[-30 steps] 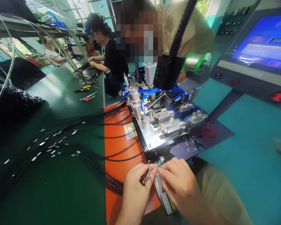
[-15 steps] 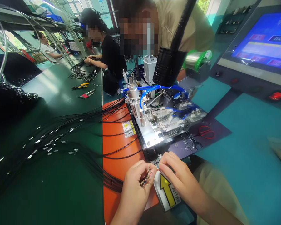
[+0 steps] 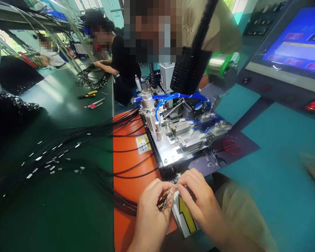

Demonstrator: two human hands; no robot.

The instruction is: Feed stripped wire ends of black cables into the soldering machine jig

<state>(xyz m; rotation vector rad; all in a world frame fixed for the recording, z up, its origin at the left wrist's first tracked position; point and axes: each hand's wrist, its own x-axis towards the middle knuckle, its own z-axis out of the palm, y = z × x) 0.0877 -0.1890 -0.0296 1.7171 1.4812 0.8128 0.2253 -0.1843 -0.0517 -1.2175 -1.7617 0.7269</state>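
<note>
My left hand is closed around a bunch of black cables, whose stripped ends show thin coloured wires between thumb and fingers. Fingertips of my right hand pinch the tip of a wire just beside the left fingertips. Both hands are over the near edge of a metal machine with blue air tubes. Under them lies a white plate with a yellow arrow, partly covered by the right hand.
Black cables with shiny ends spread over the green table. An orange board adjoins it. Pliers, wrenches, red-handled scissors, a solder spool and a screen surround the machine. A co-worker leans in behind it.
My right hand has shifted slightly left, its fingertips staying close to the left ones. More of the coloured wires show in my left hand. The camera view has turned slightly.
</note>
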